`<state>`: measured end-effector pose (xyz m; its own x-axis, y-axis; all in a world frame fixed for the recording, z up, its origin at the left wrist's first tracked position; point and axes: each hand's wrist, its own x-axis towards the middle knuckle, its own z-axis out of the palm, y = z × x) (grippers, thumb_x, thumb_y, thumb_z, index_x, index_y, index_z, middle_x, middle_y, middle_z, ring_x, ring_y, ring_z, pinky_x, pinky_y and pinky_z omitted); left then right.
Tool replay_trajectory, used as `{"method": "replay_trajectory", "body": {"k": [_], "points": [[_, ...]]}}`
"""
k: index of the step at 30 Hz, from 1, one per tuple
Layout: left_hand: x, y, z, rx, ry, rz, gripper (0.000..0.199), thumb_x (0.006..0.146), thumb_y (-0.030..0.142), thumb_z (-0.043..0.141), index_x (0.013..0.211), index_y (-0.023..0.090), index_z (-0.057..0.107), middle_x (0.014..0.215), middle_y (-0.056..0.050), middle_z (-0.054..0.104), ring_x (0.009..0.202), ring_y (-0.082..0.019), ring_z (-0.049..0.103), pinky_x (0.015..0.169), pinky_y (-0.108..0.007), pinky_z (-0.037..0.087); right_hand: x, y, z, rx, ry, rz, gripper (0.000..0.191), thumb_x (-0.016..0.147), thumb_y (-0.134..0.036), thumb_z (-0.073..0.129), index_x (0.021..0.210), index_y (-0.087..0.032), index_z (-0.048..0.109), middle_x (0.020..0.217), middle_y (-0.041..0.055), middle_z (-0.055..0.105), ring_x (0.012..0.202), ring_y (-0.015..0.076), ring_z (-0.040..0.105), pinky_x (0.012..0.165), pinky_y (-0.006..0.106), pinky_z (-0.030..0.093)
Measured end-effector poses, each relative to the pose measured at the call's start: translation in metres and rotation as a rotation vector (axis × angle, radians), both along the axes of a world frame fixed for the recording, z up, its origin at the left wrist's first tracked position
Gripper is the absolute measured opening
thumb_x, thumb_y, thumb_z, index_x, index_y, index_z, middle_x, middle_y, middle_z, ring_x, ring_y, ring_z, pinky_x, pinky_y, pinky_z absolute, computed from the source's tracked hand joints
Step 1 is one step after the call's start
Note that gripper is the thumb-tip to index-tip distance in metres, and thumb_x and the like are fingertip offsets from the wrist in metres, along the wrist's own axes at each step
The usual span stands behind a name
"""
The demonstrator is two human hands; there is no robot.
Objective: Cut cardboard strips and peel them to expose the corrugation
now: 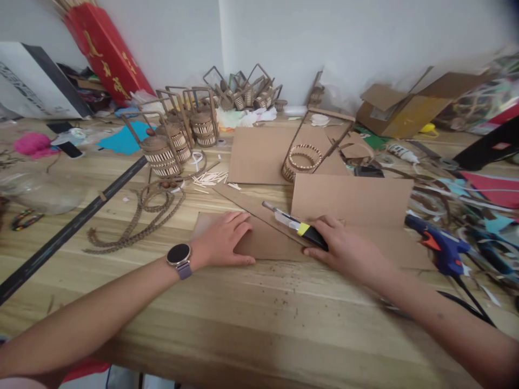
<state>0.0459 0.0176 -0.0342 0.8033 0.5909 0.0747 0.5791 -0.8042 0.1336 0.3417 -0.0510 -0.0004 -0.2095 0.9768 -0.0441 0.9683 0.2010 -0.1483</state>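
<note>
My left hand (224, 237), with a watch at the wrist, lies with fingers spread on a flat piece of cardboard (270, 247). In my right hand (343, 243) is a utility knife (305, 231) with a black and yellow handle, pointing up and to the left. A thin pen-like stick shows along its front end; I cannot tell whether it is separate. Beneath the knife a long narrow cardboard strip (243, 200) lies slantwise, and my right fingertips rest near its lower end. A folded cardboard sheet (352, 200) stands partly upright behind my right hand.
A small handled basket (288, 170) stands on more cardboard (255, 154) at the back. Several similar lidded baskets (162, 162) are at the left, near braided cord (133, 216) and pale sticks (211, 178). A blue glue gun (441, 246) lies right, beside clutter and cables.
</note>
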Motion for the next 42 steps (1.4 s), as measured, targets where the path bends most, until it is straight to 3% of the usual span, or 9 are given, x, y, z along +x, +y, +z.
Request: {"method": "replay_trajectory", "body": {"k": [10,24,29,34,37,42], "points": [[-0.006,0.001,-0.002,-0.025,-0.011,-0.024,0.072,0.081,0.070,0.064,0.123,0.012,0.060,0.149,-0.023,0.047,0.140,-0.037,0.040,0.116,-0.052,0.033,0.006,0.019,0.000,-0.093,0.001,0.066,0.032,0.091,-0.036,0.052,0.118,-0.023,0.061,0.116,0.0084,0.070,0.090,0.0236,0.070,0.069,0.032,0.049],[-0.009,0.000,-0.004,-0.041,-0.030,-0.022,0.076,0.082,0.071,0.062,0.127,0.011,0.059,0.154,-0.025,0.041,0.144,-0.038,0.036,0.117,-0.055,0.031,0.004,0.017,0.001,-0.070,-0.020,0.068,0.029,0.091,-0.035,0.051,0.113,-0.022,0.063,0.100,0.0081,0.075,0.085,0.0241,0.071,0.066,0.031,0.048],[-0.009,-0.004,-0.004,0.111,-0.059,-0.096,0.067,0.088,0.067,0.058,0.119,0.009,0.064,0.140,-0.023,0.056,0.134,-0.036,0.048,0.117,-0.054,0.033,-0.004,0.018,0.007,-0.054,-0.099,0.080,0.028,0.089,-0.035,0.050,0.110,-0.022,0.064,0.096,0.0086,0.075,0.082,0.0242,0.070,0.061,0.030,0.045],[-0.009,-0.020,-0.004,0.349,-0.010,-0.204,0.042,0.103,0.044,0.044,0.102,0.011,0.070,0.114,-0.016,0.071,0.109,-0.028,0.064,0.108,-0.046,0.046,-0.021,0.016,0.016,-0.055,-0.227,0.052,0.026,0.089,-0.034,0.048,0.105,-0.020,0.063,0.096,0.0122,0.074,0.081,0.0298,0.071,0.056,0.032,0.039],[-0.011,-0.028,-0.005,0.424,-0.015,-0.238,0.035,0.105,0.031,0.042,0.101,0.010,0.070,0.110,-0.014,0.073,0.101,-0.026,0.067,0.097,-0.042,0.053,-0.036,0.016,0.022,-0.072,-0.268,0.048,0.023,0.091,-0.034,0.047,0.103,-0.020,0.062,0.095,0.0118,0.074,0.080,0.0302,0.071,0.054,0.032,0.037],[-0.014,-0.030,-0.011,0.429,-0.037,-0.257,0.033,0.105,0.027,0.042,0.106,0.009,0.069,0.114,-0.015,0.072,0.103,-0.026,0.067,0.085,-0.038,0.058,-0.067,0.029,0.024,-0.070,-0.255,0.063,0.023,0.093,-0.033,0.047,0.106,-0.020,0.060,0.096,0.0127,0.074,0.081,0.0292,0.071,0.053,0.030,0.036]]}}
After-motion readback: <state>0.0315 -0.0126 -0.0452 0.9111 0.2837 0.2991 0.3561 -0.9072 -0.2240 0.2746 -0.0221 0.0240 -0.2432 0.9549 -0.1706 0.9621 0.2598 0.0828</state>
